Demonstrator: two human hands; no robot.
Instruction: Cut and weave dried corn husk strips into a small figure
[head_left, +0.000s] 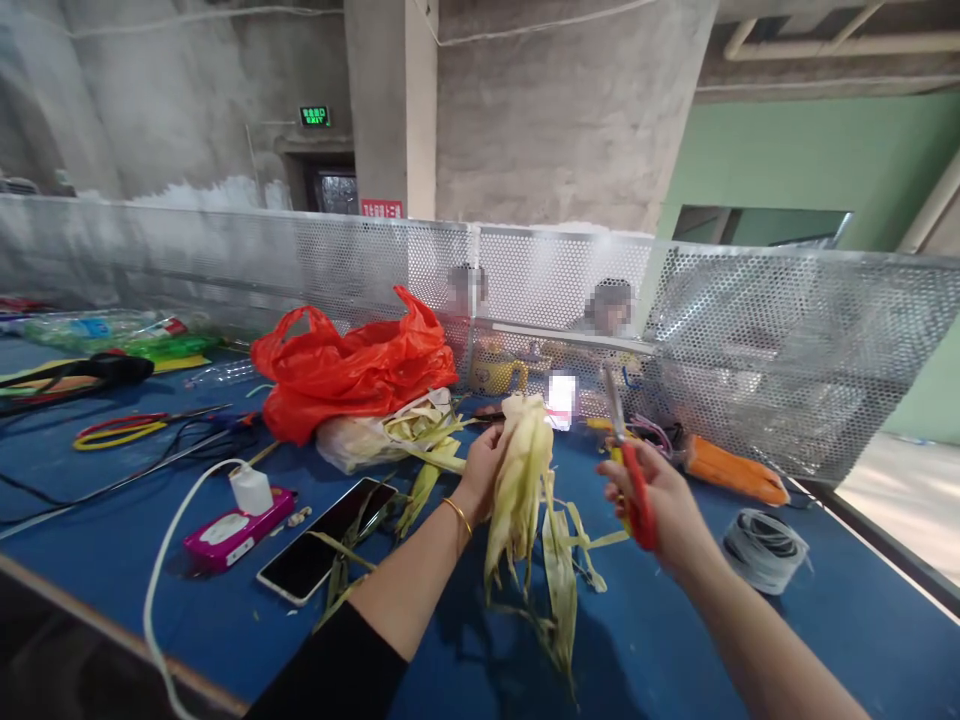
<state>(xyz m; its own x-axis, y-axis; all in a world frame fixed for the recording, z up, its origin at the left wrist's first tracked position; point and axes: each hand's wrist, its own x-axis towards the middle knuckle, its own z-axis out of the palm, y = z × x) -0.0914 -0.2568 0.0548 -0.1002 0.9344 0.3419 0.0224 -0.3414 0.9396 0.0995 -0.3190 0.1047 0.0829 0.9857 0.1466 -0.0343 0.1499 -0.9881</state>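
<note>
Some husks (519,490), some scissors (634,472)
We pinch husks in our left hand (484,466), grip scissors in our right hand (666,500).

Blocked at back by perforated screen (787,350), running across far side of table (660,640). Walled off back-left by bulky red bag (352,360), w/ husk scraps (424,485) strewn just in front. Open btwn corn husks (517,460) in L hand (484,465) and scissors (641,495) in R hand (667,495), though narrowed low down by dangling strips (559,570). Also passable on nr side, btwn strips and R forearm (765,620). Tight on R: hemmed in by wire coil (765,550) just beside forearm, w/ orange pouch (735,470) close behind. Cluttered on L by phone (326,540), pink box (240,525) and looping white cable (154,560); passable nr front edge, btwn phone and cable.
</note>
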